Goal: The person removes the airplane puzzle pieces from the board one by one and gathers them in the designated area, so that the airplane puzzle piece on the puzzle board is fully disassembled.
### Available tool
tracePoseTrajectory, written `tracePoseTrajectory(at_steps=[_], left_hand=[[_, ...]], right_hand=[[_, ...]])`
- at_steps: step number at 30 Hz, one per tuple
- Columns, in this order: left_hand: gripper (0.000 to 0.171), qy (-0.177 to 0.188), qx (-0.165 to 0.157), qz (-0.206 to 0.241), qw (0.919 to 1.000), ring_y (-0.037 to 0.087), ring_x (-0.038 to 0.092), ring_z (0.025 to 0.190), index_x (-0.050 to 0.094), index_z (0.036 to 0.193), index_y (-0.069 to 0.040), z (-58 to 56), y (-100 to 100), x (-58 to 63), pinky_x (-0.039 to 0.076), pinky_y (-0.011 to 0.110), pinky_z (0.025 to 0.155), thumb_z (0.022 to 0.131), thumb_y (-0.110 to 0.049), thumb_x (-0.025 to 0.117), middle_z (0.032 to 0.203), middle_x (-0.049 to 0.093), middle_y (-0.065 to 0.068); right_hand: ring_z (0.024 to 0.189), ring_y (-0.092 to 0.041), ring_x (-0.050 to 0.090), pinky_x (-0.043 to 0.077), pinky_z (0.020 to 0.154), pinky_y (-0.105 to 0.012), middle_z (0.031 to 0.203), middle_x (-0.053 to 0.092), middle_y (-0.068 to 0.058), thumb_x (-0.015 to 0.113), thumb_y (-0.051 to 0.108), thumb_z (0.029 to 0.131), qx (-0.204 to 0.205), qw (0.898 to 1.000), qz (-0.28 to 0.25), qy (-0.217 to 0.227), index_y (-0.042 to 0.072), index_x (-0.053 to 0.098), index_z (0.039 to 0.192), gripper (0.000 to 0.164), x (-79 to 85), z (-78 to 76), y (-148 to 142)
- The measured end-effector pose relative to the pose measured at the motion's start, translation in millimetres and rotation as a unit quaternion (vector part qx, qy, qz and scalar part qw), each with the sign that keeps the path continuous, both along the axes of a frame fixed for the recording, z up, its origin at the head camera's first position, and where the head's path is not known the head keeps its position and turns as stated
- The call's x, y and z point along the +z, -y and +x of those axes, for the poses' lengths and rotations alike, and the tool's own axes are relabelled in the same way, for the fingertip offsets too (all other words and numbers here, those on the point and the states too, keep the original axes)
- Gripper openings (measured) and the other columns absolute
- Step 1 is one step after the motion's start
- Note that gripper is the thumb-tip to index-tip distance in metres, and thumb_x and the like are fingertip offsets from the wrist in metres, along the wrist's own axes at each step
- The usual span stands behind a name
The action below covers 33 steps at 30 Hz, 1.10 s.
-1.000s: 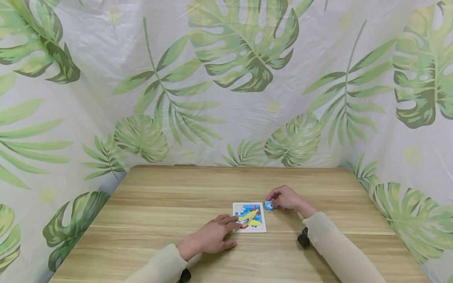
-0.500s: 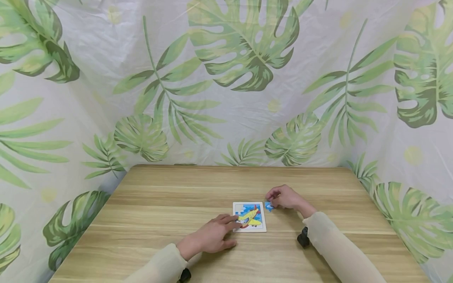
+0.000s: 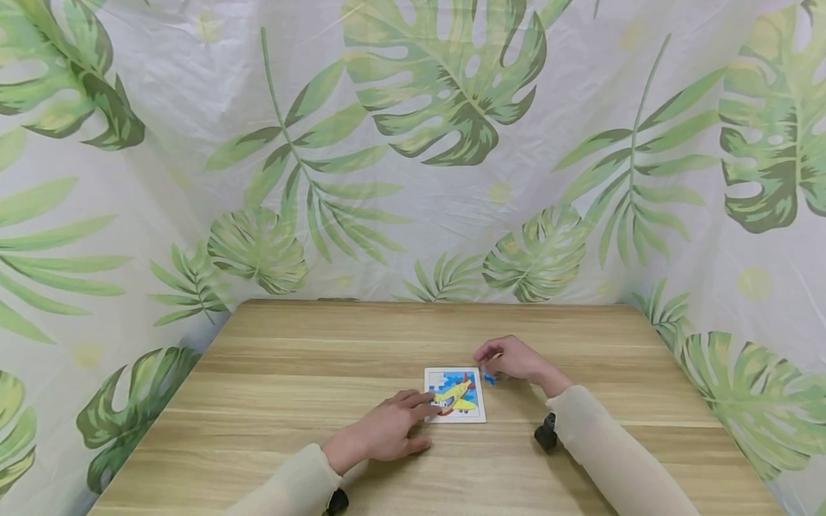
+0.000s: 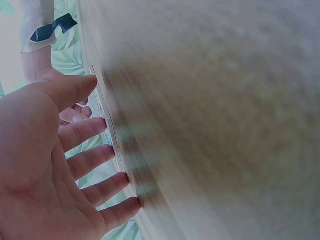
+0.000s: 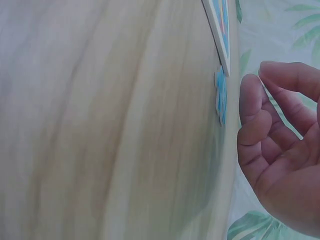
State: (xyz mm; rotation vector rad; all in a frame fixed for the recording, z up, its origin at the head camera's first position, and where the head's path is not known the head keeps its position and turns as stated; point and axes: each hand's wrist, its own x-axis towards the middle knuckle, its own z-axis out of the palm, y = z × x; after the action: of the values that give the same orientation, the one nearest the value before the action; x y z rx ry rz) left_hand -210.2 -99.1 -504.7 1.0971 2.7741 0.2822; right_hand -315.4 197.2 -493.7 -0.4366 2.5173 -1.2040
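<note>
A square jigsaw puzzle [image 3: 457,406] in a white-rimmed tray shows a yellow airplane on blue, with a pale gap at its upper left. My left hand [image 3: 387,428] lies flat beside it, index and middle fingertips over its left part; in the left wrist view the fingers [image 4: 95,161] are spread and nearly straight. A blue puzzle piece [image 3: 489,378] lies right of the tray, partly hidden under my right hand [image 3: 513,358] in the head view. In the right wrist view this piece [image 5: 221,97] rests on the table, apart from the loosely curled fingers; nothing shows between thumb and fingertips.
The wood-grain table [image 3: 310,344] reaches back to a leaf-patterned curtain [image 3: 426,179], which also hangs at both sides. Dark wrist devices sit under both cuffs, one near the right wrist [image 3: 546,433].
My right hand has shifted slightly left, and its fingers now cover more of the blue puzzle piece. My left hand and the puzzle have stayed put.
</note>
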Motion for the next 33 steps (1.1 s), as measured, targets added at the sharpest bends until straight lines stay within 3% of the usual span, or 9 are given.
tracePoseTrajectory(at_steps=[7, 15, 22, 29, 33], left_hand=[[0.053, -0.003, -0.005, 0.001, 1.0, 0.032, 0.042, 0.143, 0.051, 0.145, -0.025, 0.3, 0.3, 0.2, 0.043, 0.051, 0.112, 0.097, -0.044, 0.062, 0.157, 0.043, 0.005], [0.053, 0.0, -0.005, 0.003, 1.0, 0.033, 0.043, 0.143, 0.051, 0.146, -0.026, 1.1, -0.2, 0.7, 0.044, 0.053, 0.111, 0.097, -0.044, 0.062, 0.157, 0.043, 0.006], [0.052, 0.006, -0.007, 0.006, 0.9999, 0.034, 0.043, 0.142, 0.051, 0.146, -0.027, 0.8, 0.3, 2.5, 0.045, 0.055, 0.109, 0.098, -0.043, 0.061, 0.157, 0.043, 0.007], [0.052, 0.006, -0.007, 0.006, 0.9999, 0.035, 0.043, 0.143, 0.051, 0.146, -0.025, 0.7, 0.5, 3.6, 0.044, 0.055, 0.11, 0.098, -0.043, 0.061, 0.157, 0.043, 0.007], [0.052, 0.005, -0.008, 0.008, 0.9999, 0.035, 0.043, 0.142, 0.051, 0.146, -0.025, 1.1, 0.1, 3.7, 0.044, 0.054, 0.111, 0.098, -0.042, 0.061, 0.157, 0.043, 0.007]], right_hand=[[0.091, -0.013, 0.062, 0.049, 0.064, -0.028, 0.104, 0.074, -0.002, 0.071, 0.009, 0.089, 0.025, 1.0, 0.004, -0.013, 0.009, 0.074, 0.11, 0.021, 1.2, 2.2, 10.8], [0.098, -0.013, 0.064, 0.053, 0.085, -0.032, 0.106, 0.074, 0.001, 0.069, 0.009, 0.09, 0.043, 0.999, 0.005, -0.018, 0.01, 0.073, 0.111, 0.022, 2.1, 3.0, 22.6], [0.1, -0.014, 0.065, 0.052, 0.076, -0.029, 0.107, 0.074, 0.0, 0.071, 0.011, 0.089, 0.064, 0.998, 0.0, -0.013, 0.011, 0.074, 0.111, 0.022, 1.3, 2.1, 31.7], [0.101, -0.013, 0.064, 0.05, 0.085, -0.032, 0.107, 0.074, 0.0, 0.071, 0.011, 0.09, 0.07, 0.997, 0.01, -0.017, 0.013, 0.074, 0.109, 0.019, 0.7, 2.9, 40.3], [0.098, -0.013, 0.065, 0.051, 0.082, -0.03, 0.106, 0.074, -0.001, 0.07, 0.008, 0.09, 0.074, 0.997, 0.005, -0.013, 0.011, 0.074, 0.109, 0.02, -1.0, 2.7, 44.3]])
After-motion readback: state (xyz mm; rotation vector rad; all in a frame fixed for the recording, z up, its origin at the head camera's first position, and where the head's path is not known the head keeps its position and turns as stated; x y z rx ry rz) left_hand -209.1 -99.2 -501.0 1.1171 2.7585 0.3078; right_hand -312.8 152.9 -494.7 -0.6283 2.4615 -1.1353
